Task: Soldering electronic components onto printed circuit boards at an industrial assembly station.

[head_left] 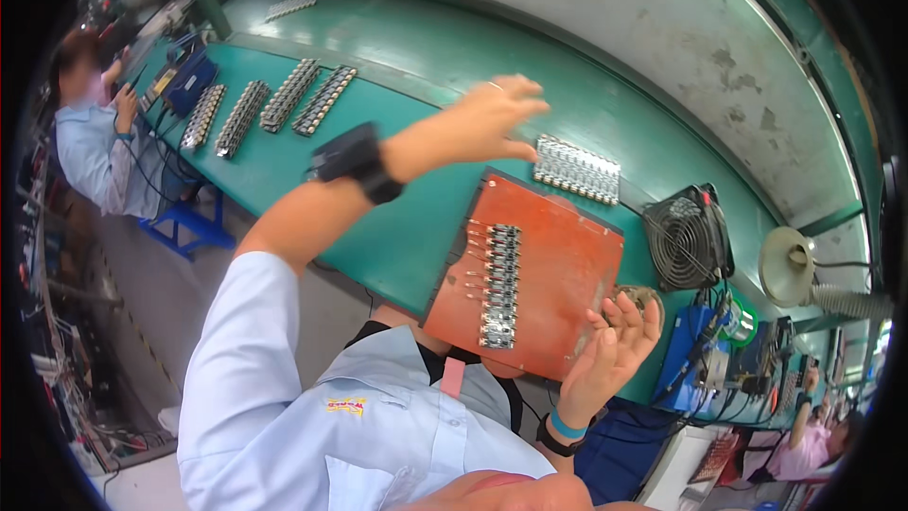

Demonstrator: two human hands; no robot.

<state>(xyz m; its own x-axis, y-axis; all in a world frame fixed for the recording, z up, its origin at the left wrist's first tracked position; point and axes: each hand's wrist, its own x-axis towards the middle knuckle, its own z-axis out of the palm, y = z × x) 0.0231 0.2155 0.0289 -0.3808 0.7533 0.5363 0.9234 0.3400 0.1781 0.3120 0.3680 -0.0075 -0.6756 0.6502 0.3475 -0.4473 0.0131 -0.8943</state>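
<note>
My left hand reaches out over the bench with fingers stretched and thumb apart, holding nothing. Its fingertips are close to a flat panel of small metallic circuit boards, which lies just beyond an orange-red work board. On that board rests a strip of joined small circuit boards, with several thin reddish pieces sticking out from its left side. My right hand is held at the board's near right corner, palm up and fingers loosely curled apart, with nothing visible in it.
Four stacks are several rows of boards on the green bench at far left. A black fan, a round lamp-shaped hood and a blue box with cables stand right. Co-workers sit at the left and lower right.
</note>
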